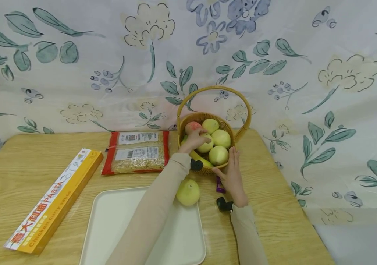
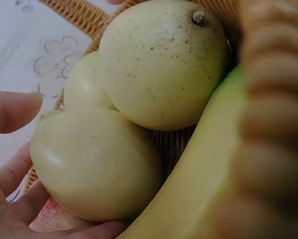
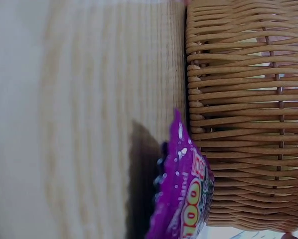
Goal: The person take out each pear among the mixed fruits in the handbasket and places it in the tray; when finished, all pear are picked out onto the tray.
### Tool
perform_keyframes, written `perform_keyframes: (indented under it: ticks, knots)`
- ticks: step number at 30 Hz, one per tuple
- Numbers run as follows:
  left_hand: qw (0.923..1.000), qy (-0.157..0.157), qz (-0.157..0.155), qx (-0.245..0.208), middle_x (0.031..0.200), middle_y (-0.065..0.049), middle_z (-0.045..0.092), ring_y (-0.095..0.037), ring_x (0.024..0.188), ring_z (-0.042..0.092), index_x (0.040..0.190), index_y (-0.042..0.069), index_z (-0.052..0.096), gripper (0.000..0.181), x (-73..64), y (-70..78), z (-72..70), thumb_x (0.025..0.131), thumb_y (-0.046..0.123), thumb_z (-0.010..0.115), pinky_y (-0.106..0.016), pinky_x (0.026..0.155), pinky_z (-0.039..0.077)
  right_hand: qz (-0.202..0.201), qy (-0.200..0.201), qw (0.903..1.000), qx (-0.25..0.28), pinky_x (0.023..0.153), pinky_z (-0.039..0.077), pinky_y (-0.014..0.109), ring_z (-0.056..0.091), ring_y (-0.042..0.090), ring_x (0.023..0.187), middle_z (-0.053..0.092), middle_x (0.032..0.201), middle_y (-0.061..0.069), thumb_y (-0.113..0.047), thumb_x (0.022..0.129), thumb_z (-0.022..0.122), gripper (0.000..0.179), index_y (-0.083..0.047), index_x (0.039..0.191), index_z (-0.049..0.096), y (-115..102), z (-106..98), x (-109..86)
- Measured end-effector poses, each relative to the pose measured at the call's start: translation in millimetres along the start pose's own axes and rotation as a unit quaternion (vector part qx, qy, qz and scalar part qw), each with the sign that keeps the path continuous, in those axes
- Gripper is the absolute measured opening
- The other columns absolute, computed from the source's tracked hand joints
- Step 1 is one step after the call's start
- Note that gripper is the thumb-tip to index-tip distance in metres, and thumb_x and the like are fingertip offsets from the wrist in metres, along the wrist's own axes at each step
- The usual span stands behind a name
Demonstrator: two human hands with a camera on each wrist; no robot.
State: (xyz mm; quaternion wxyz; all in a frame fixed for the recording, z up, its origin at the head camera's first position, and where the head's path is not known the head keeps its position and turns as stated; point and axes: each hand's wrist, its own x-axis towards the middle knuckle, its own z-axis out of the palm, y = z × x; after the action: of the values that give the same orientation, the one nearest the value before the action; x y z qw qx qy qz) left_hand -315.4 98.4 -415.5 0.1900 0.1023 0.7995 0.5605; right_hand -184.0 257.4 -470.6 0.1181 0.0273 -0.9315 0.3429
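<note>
My left hand (image 1: 195, 141) reaches into a wicker basket (image 1: 246, 119). Its fingers touch a pale yellow-green round fruit (image 2: 91, 164), while the thumb (image 2: 14, 112) stands apart from the fruit's surface. Around it in the basket lie several similar fruits (image 1: 221, 138), a reddish fruit (image 1: 193, 127) and a banana (image 1: 201, 159). My right hand (image 1: 234, 180) rests against the basket's front right side, fingers straight and thumb near the rim. Beside the basket, below that hand, a purple snack packet (image 3: 181, 191) lies on the table.
Another pale yellow-green fruit (image 1: 188, 192) sits at the upper right corner of a white tray (image 1: 109, 221). Left of the basket are a red-edged clear bag of pasta-like food (image 1: 137, 152) and a long pasta box (image 1: 56, 200). A floral cloth (image 1: 109, 55) hangs behind the wooden table.
</note>
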Motion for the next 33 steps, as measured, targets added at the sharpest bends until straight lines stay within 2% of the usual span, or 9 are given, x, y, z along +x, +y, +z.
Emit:
perform_keyframes:
  ticks: [8, 14, 19, 23, 26, 30, 33]
  knots:
    - [0.9999, -0.007, -0.002, 0.009, 0.151, -0.012, 0.040, -0.031, 0.140, 0.035, 0.139, 0.013, 0.051, 0.051, 0.9, 1.9, -1.3, 0.089, 0.014, 0.064, -0.045, 0.114, 0.032, 0.006, -0.005, 0.9999, 0.014, 0.117, 0.013, 0.061, -0.009, 0.044, 0.148, -0.005, 0.162, 0.022, -0.055, 0.087, 0.055, 0.104, 0.000, 0.154, -0.002, -4.2, -0.6, 1.0]
    - [0.9988, 0.032, 0.017, 0.032, 0.146, -0.010, 0.047, -0.029, 0.135, 0.043, 0.132, 0.013, 0.059, 0.046, 2.5, -2.0, 0.5, 0.087, 0.009, 0.067, -0.042, 0.111, 0.037, 0.004, -0.005, 1.0000, 0.004, 0.116, 0.015, 0.062, -0.006, 0.048, 0.147, -0.004, 0.161, 0.024, -0.059, 0.087, 0.053, 0.105, 0.001, 0.154, -0.002, -2.9, -0.7, 0.7]
    - [0.9976, 0.049, 0.026, 0.042, 0.140, -0.011, 0.052, -0.028, 0.128, 0.048, 0.128, 0.013, 0.061, 0.041, 2.1, -2.8, 0.5, 0.087, 0.013, 0.069, -0.040, 0.106, 0.042, 0.009, -0.007, 0.9999, 0.002, 0.117, 0.015, 0.060, -0.007, 0.047, 0.147, -0.005, 0.162, 0.022, -0.051, 0.089, 0.057, 0.102, 0.000, 0.154, -0.002, -1.7, -0.5, 0.3]
    - [0.9971, 0.052, 0.032, 0.045, 0.135, -0.012, 0.053, -0.028, 0.107, 0.057, 0.127, 0.016, 0.060, 0.038, -0.5, -2.9, -3.4, 0.090, 0.019, 0.068, -0.040, 0.083, 0.053, 0.011, -0.009, 0.9999, 0.004, 0.118, 0.014, 0.059, -0.008, 0.045, 0.148, -0.005, 0.162, 0.021, -0.046, 0.089, 0.060, 0.101, 0.000, 0.155, -0.002, -2.1, 0.7, 0.3]
    - [0.9969, 0.049, 0.046, 0.040, 0.136, -0.011, 0.050, -0.027, 0.099, 0.058, 0.127, 0.018, 0.060, 0.037, -3.2, -1.4, -7.4, 0.091, 0.020, 0.068, -0.034, 0.063, 0.053, 0.003, -0.006, 1.0000, 0.004, 0.117, 0.014, 0.061, -0.006, 0.047, 0.147, -0.004, 0.162, 0.023, -0.047, 0.088, 0.059, 0.102, 0.000, 0.154, -0.002, -0.1, 1.4, 0.6]
    - [0.9956, 0.054, 0.068, 0.035, 0.138, -0.009, 0.049, -0.030, 0.105, 0.058, 0.126, 0.019, 0.061, 0.036, -8.5, 1.6, -11.8, 0.091, 0.021, 0.068, -0.028, 0.058, 0.051, -0.011, 0.005, 0.9999, 0.000, 0.115, 0.016, 0.063, -0.003, 0.051, 0.146, -0.001, 0.161, 0.025, -0.054, 0.087, 0.056, 0.104, 0.002, 0.154, 0.000, 2.6, 2.0, 0.4]
    - [0.9941, 0.062, 0.084, 0.030, 0.138, -0.008, 0.049, -0.032, 0.105, 0.059, 0.126, 0.020, 0.061, 0.036, -13.2, 2.5, -13.9, 0.091, 0.020, 0.068, -0.035, 0.059, 0.054, -0.013, 0.009, 0.9999, 0.001, 0.116, 0.015, 0.062, -0.003, 0.050, 0.146, 0.000, 0.161, 0.025, -0.059, 0.085, 0.052, 0.106, 0.002, 0.154, 0.001, 4.2, 2.8, 0.3]
